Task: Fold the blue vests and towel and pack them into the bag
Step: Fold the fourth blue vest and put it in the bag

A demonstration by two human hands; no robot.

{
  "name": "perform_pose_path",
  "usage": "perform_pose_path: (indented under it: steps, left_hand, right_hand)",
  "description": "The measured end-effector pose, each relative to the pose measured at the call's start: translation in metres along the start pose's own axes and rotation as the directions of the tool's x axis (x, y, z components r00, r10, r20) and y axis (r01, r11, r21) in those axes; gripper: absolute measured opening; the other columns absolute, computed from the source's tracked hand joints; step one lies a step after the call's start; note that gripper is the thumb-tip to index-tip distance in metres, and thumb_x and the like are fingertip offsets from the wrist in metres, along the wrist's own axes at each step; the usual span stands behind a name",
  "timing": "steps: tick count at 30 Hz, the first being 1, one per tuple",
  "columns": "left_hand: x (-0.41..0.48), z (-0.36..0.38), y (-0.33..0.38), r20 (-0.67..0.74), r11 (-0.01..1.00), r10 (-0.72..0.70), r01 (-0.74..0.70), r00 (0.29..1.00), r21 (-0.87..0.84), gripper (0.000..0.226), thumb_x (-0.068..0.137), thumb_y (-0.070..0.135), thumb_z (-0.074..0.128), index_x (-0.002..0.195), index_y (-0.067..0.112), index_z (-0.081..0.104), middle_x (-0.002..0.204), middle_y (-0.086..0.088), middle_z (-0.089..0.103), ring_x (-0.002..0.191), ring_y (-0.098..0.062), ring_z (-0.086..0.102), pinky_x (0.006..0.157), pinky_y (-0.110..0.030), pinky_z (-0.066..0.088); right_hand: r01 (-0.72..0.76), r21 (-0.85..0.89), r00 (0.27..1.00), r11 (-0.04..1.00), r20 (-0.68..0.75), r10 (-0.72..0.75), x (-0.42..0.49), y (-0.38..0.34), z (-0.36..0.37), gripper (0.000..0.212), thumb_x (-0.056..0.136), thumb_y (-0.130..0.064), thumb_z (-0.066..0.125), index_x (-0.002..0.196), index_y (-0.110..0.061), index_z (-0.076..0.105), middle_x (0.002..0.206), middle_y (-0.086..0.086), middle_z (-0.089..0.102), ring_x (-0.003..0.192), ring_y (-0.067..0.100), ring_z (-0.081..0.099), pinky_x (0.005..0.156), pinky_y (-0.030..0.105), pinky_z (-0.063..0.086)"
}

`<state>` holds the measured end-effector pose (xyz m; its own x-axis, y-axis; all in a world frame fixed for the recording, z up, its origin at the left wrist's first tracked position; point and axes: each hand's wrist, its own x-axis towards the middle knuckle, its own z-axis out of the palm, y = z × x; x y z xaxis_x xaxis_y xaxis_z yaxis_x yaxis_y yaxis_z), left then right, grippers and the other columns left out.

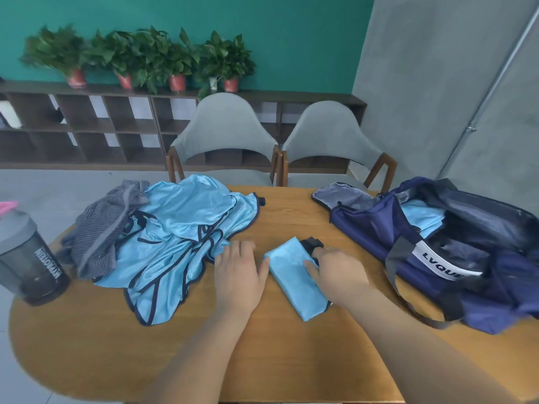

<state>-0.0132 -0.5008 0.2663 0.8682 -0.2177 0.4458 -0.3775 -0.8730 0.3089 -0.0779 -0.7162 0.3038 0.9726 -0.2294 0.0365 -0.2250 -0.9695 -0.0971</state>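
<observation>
A folded light-blue vest (294, 277) lies as a narrow packet on the wooden table (277, 360). My left hand (239, 272) rests flat against its left edge with fingers straight. My right hand (338, 271) presses on its right side, thumb on the fabric near the black trim. A heap of unfolded blue vests (180, 237) with dark piping lies to the left. A grey striped towel (102, 228) is crumpled at the heap's left. The navy bag (455, 258) stands open at the right, with light-blue fabric (423, 221) inside it.
A dark shaker bottle (29, 258) with a pink cap stands at the table's left edge. Two grey chairs (224, 141) sit behind the table. A shelf with potted plants (140, 59) runs along the back wall.
</observation>
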Motion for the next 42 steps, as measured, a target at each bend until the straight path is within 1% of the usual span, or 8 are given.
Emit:
perform_pose_path:
  steps: [9, 16, 20, 24, 29, 33, 39, 42]
  left_hand:
    - [-0.004, -0.007, 0.044, 0.336, 0.984, -0.113, 0.152, 0.935, -0.092, 0.043, 0.105, 0.057, 0.038, 0.106, 0.023, 0.064, 0.102, 0.003, 0.068, 0.102, -0.026, 0.064, 0.084, -0.04, 0.049]
    - [0.007, -0.007, 0.087, 0.59, 0.845, -0.331, 0.51, 0.737, -0.162, 0.051, 0.088, 0.066, 0.058, 0.105, 0.017, 0.063, 0.098, 0.001, 0.071, 0.093, -0.026, 0.07, 0.087, -0.038, 0.055]
    - [0.008, -0.017, 0.096, 0.603, 0.683, -0.3, 0.608, 0.739, -0.405, 0.027, 0.089, 0.035, 0.072, 0.076, 0.017, 0.056, 0.071, 0.001, 0.06, 0.061, -0.019, 0.054, 0.06, -0.03, 0.042]
    - [0.002, -0.03, 0.103, 0.614, 0.507, -0.265, 0.649, 0.744, -0.567, 0.019, 0.095, 0.027, 0.069, 0.102, 0.013, 0.058, 0.088, -0.004, 0.062, 0.072, -0.02, 0.056, 0.066, -0.033, 0.043]
    - [0.003, -0.044, 0.108, 0.623, 0.369, -0.245, 0.666, 0.743, -0.648, 0.017, 0.098, 0.023, 0.067, 0.112, 0.018, 0.058, 0.111, -0.012, 0.07, 0.087, -0.026, 0.069, 0.075, -0.04, 0.055]
    - [0.014, -0.065, 0.123, 0.682, 0.237, -0.13, 0.691, 0.719, -0.683, 0.021, 0.102, 0.017, 0.065, 0.121, 0.021, 0.06, 0.112, -0.01, 0.074, 0.093, -0.032, 0.076, 0.079, -0.051, 0.064]
    - [0.028, -0.094, 0.163, 0.703, 0.119, 0.119, 0.693, 0.701, -0.711, 0.024, 0.102, 0.012, 0.065, 0.124, 0.022, 0.067, 0.109, -0.008, 0.08, 0.097, -0.032, 0.078, 0.083, -0.051, 0.064]
    - [0.034, -0.097, 0.186, 0.683, 0.127, 0.176, 0.672, 0.709, -0.73, 0.024, 0.104, 0.017, 0.065, 0.124, 0.03, 0.067, 0.114, -0.005, 0.078, 0.1, -0.028, 0.078, 0.087, -0.051, 0.064]
  right_hand:
    - [-0.333, 0.179, 0.881, 0.926, -0.291, 0.373, -0.035, -0.02, 0.041, 0.03, 0.104, -0.04, 0.045, 0.11, -0.02, 0.067, 0.099, 0.005, 0.066, 0.092, 0.03, 0.055, 0.075, 0.042, 0.036]
    - [-0.4, 0.259, 0.861, 0.879, -0.223, 0.458, -0.046, -0.022, 0.032, 0.033, 0.107, -0.042, 0.035, 0.114, -0.023, 0.062, 0.111, 0.003, 0.064, 0.102, 0.029, 0.053, 0.082, 0.044, 0.036]
    - [-0.425, 0.311, 0.866, 0.85, -0.135, 0.482, -0.053, -0.018, 0.025, 0.036, 0.108, -0.046, 0.03, 0.119, -0.028, 0.059, 0.118, -0.002, 0.06, 0.111, 0.025, 0.049, 0.089, 0.042, 0.035]
    - [-0.437, 0.47, 0.872, 0.767, 0.014, 0.489, -0.054, -0.009, 0.011, 0.034, 0.104, -0.052, 0.04, 0.123, -0.034, 0.061, 0.123, -0.005, 0.061, 0.119, 0.025, 0.048, 0.094, 0.041, 0.033]
    - [-0.356, 0.753, 0.9, 0.554, 0.117, 0.419, -0.052, 0.007, -0.004, 0.059, 0.099, -0.053, 0.056, 0.15, -0.028, 0.041, 0.096, -0.018, 0.066, 0.111, 0.02, 0.061, 0.102, 0.041, 0.042]
    - [-0.2, 0.964, 0.93, 0.177, 0.13, 0.345, -0.061, 0.026, -0.026, 0.091, 0.095, -0.054, 0.067, 0.166, -0.026, 0.016, 0.137, -0.008, 0.061, 0.117, 0.013, 0.064, 0.105, 0.038, 0.051]
    - [-0.003, 0.965, 0.97, -0.264, 0.067, 0.234, -0.077, 0.062, -0.069, 0.071, 0.093, -0.028, 0.079, 0.155, -0.033, 0.045, 0.14, -0.004, 0.067, 0.122, 0.021, 0.069, 0.109, 0.049, 0.052]
    - [0.093, 0.952, 0.965, -0.291, -0.014, 0.26, -0.085, 0.079, -0.09, 0.058, 0.095, -0.016, 0.076, 0.146, -0.035, 0.056, 0.135, 0.003, 0.07, 0.124, 0.027, 0.068, 0.109, 0.05, 0.05]
